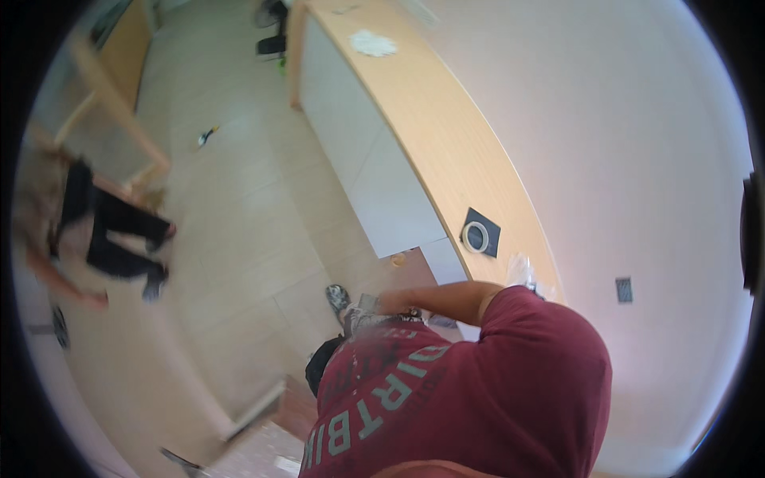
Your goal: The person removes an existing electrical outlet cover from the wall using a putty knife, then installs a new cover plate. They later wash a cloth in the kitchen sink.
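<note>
Two own limbs expected, one hand seen: the right hand (392,301) sits in front of the torso, by the lap, with one small grey flat item (368,302) at its fingertips; blur means I cannot tell whether the fingers are clamped on it or only touch it. Left hand is out of sight, so cannot tell its state, nor if the two are together or apart. One maroon shirt (494,382) with pale lettering fills the lower right and hides much of what lies below it. One patterned shoe (338,298) shows past the hand; one black shape (321,362) at the shirt's left edge is hard to make out. One long wood-topped counter (422,135) runs along the wall, white panels on its front; on top: one tape roll (476,237) on one dark square sheet (488,225), one white patch (373,44) of unclear material, and one clear plastic bag (522,271) partly hidden by the sleeve. One small round yellowish thing (398,260) lies near the counter's foot, kind unclear. One tool (207,137) on the tiled floor (247,175), too small to name. One co-worker (103,227) at left, in dark trousers, badly blurred, beside one wooden frame (119,111), also smeared. One dark wall plate (624,290) at right. Black objects (272,36) at the top are cut off by the edge, count unclear.
</note>
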`<state>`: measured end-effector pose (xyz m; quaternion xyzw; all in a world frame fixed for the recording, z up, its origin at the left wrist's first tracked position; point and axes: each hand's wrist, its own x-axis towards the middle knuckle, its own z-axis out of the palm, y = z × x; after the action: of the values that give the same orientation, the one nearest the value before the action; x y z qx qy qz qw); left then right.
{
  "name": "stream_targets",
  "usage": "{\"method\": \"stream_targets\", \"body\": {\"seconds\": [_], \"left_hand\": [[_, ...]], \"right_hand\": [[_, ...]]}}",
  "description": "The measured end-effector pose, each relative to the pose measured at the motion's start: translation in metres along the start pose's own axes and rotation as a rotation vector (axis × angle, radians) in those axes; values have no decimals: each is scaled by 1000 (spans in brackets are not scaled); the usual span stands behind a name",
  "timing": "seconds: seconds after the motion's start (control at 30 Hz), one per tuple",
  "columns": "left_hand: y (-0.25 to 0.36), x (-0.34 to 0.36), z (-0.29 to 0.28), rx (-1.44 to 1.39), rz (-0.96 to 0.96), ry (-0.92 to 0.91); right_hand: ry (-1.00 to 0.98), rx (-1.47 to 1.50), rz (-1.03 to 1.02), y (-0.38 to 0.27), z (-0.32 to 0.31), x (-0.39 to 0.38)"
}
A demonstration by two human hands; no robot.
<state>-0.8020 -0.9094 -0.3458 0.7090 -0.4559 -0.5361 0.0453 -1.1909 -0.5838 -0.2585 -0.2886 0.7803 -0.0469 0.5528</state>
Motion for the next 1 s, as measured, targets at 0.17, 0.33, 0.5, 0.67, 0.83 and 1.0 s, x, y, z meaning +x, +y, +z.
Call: {"method": "stream_targets", "body": {"seconds": [0.17, 0.33, 0.5, 0.67, 0.83, 1.0], "left_hand": [[118, -8, 79, 233, -115, -378], [214, 38, 141, 326, -187, -523], [374, 142, 208, 263, -185, -736], [652, 86, 448, 289, 299, -852], [815, -77, 646, 399, 520, -1224], [838, -212, 801, 462, 600, -1526]], "right_hand": [[47, 156, -71, 30, -77, -33], [242, 698, 67, 15, -194, -34], [576, 677, 10, 22, -331, -18], [846, 603, 173, 43, -488, -80], [1154, 358, 446, 105, -617, -140], [1223, 148, 699, 190, -727, -187]]}}
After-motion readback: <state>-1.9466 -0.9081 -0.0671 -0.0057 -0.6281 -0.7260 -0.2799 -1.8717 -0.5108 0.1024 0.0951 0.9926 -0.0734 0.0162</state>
